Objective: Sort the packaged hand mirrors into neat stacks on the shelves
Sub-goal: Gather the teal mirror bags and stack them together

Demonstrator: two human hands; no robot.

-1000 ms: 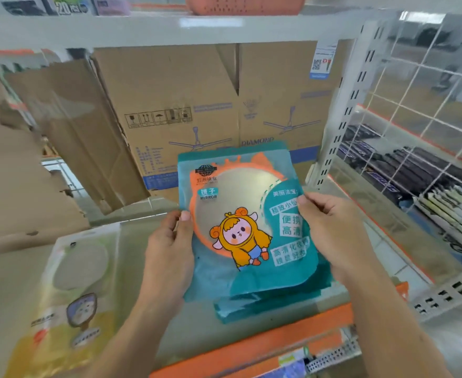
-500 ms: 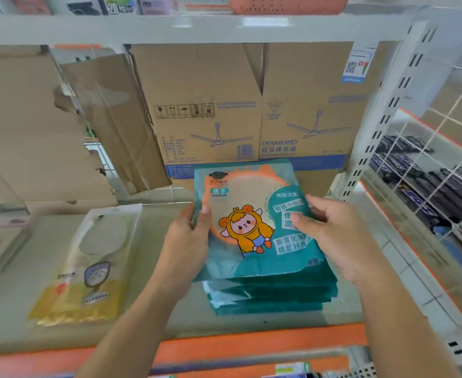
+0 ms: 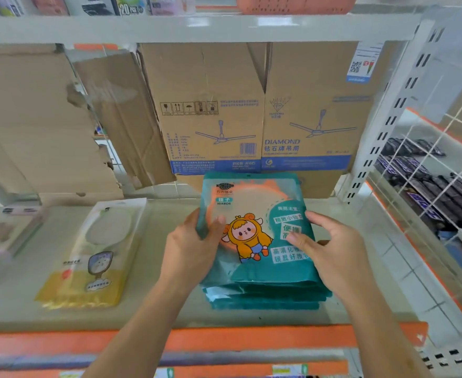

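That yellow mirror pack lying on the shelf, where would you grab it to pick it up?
The yellow pack lies flat and thin on the shelf, lengthwise front to back, so its near short edge faces you. Probably pinch that edge, coming from the front: cardboard stands behind it and the teal stack lies to its right.

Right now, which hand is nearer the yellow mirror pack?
Left. The left hand grips the teal mirror pack's left edge, toward the yellow mirror pack; the right hand rests on its right side.
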